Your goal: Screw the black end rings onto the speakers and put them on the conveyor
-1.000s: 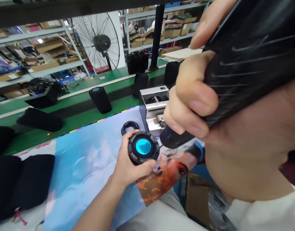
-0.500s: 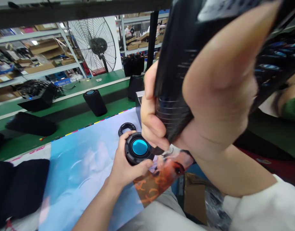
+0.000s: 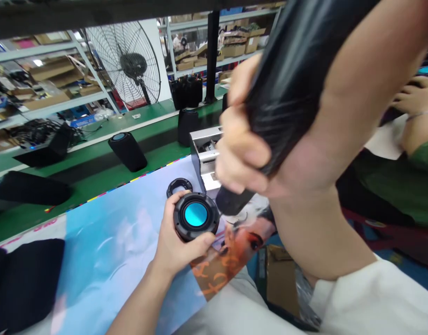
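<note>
My left hand (image 3: 179, 237) is closed around the rim of a round black speaker (image 3: 196, 215) with a shiny blue disc in its middle. Small holes show along that rim. Close to the camera, my right hand (image 3: 255, 149) grips a black electric screwdriver (image 3: 287, 88) slanting down and to the left. Its lower end is beside the right edge of the speaker; the bit cannot be made out. Just behind the speaker a loose black ring (image 3: 179, 187) lies on the printed sheet (image 3: 119, 246).
A metal box with small parts (image 3: 200, 158) stands behind my right hand. Cylindrical black speakers (image 3: 127, 151) stand or lie on the green belt (image 3: 158, 151). A dark padded item (image 3: 28, 284) lies at left. A large fan (image 3: 133, 65) is behind; another person's hand (image 3: 412, 95) shows at right.
The screwdriver in my right hand has tilted, its top leaning further right. More of its lower end and the metal box now show. My left hand keeps hold of the speaker.
</note>
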Motion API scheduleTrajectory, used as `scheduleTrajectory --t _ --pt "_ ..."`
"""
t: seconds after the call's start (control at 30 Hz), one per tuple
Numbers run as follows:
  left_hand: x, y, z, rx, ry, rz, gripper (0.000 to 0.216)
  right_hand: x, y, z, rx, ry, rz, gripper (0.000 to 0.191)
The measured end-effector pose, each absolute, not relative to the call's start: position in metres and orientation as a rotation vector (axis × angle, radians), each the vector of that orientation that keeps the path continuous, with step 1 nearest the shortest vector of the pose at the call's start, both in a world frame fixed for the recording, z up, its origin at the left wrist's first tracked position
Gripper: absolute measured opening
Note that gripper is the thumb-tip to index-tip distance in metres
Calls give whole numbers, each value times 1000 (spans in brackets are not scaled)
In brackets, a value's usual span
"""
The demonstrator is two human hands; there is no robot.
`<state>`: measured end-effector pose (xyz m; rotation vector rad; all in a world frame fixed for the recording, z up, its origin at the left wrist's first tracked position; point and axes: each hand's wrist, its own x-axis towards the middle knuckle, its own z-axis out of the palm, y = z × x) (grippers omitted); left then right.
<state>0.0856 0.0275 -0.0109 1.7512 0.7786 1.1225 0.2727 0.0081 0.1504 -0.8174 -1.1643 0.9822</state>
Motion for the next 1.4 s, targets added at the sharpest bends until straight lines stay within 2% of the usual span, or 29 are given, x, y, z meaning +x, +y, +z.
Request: scheduleTrajectory --t 0.2,0.37,0.57,0.67,0.9,1.03,1.2,1.3,1.4 --pt "87 27 -12 1721 786 1136 85 310 42 108 -652 -860 552 45" --pt "86 28 -12 1750 812 1153 85 307 65 70 -739 -924 525 47" --pt "86 27 -13 1775 780 1169 82 304 65 57 -790 -955 601 59" --pt "87 26 -14 1769 749 1178 79 308 58 59 -804 -1006 734 58" --pt "86 26 -15 1771 733 1180 77 307 56 72 -680 -957 526 57" --pt "86 26 -15 1762 730 1170 78 302 60 64 -715 -989 549 55" --pt "86 26 -14 1721 728 1174 78 306 60 60 -781 -1012 606 62" --pt "87 26 -14 1700 703 1174 79 305 50 75 -811 -985 698 61" --pt "86 26 -15 1676 688 1160 81 291 32 112 -699 -957 614 50"
